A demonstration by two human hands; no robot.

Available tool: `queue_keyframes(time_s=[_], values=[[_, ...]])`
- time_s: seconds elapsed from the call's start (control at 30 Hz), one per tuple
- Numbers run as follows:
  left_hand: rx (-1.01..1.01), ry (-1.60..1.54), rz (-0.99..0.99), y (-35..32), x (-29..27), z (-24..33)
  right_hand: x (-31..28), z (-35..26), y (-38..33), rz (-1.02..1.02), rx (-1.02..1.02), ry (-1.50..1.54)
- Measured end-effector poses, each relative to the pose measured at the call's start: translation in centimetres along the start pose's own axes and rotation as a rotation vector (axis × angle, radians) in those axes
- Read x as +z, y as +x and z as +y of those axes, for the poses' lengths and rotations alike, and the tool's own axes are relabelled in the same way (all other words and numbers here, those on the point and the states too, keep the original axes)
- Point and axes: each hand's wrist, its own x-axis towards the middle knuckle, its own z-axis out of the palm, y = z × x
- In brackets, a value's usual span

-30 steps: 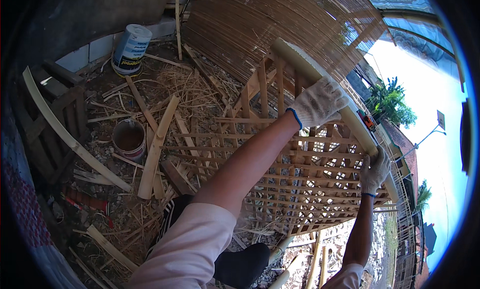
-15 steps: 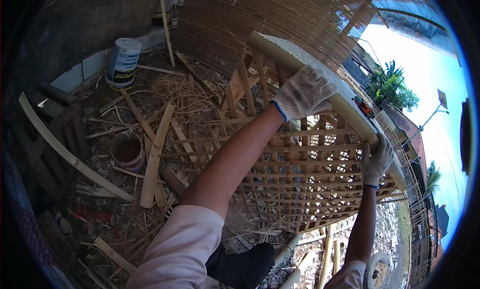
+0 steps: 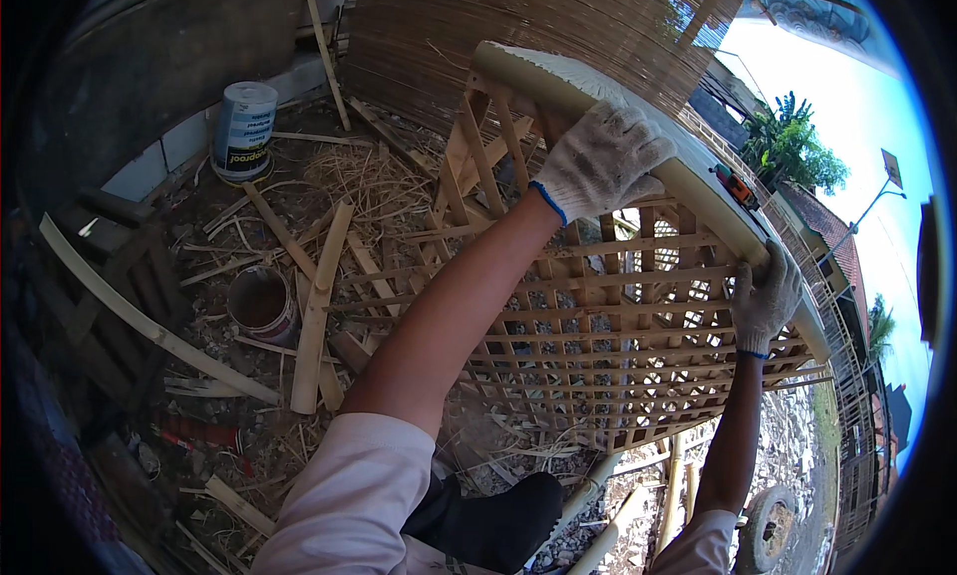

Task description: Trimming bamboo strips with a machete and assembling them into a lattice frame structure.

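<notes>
A thick bamboo pole (image 3: pixel 693 194) runs slantwise along the upper edge of a wooden lattice (image 3: pixel 618 321). My left hand (image 3: pixel 604 158), in a grey-white knit glove with a blue cuff, has its fingers wrapped over the pole's middle. Farther right, my gloved right hand (image 3: pixel 766 301) grips the same pole near its lower right end. The undersides of both grips are hidden. A pale flat surface (image 3: pixel 568 75) lies behind the pole, with a small red and black tool (image 3: pixel 735 184) on it, near my right hand.
Split bamboo strips (image 3: pixel 321 311) and shavings litter the ground at left. There stand a white-blue bucket (image 3: pixel 244 132) and an open pail (image 3: pixel 261 304). A tyre (image 3: pixel 768 528) lies at lower right. A woven bamboo screen (image 3: pixel 558 22) rises behind.
The view has turned slightly. The pole's left end and both hands appear a little higher in the picture, with both hands still gripping the pole.
</notes>
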Motion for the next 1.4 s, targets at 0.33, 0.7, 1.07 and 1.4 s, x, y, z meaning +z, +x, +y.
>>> queue_keyframes(time_s=[0.33,0.7,1.07,1.4], values=[[0.028,0.013,-0.037,0.64,-0.21,0.25,-0.26,0.26,0.06,-0.006,0.018,0.02],[0.042,0.058,-0.048,0.64,-0.1,0.22,-0.43,0.2,0.15,-0.034,0.063,0.034],[0.046,0.037,-0.03,0.84,-0.09,0.23,-0.52,0.24,0.13,-0.024,0.06,0.024],[0.054,0.03,-0.049,0.64,-0.32,0.16,-0.27,0.36,0.06,-0.024,0.046,0.041]])
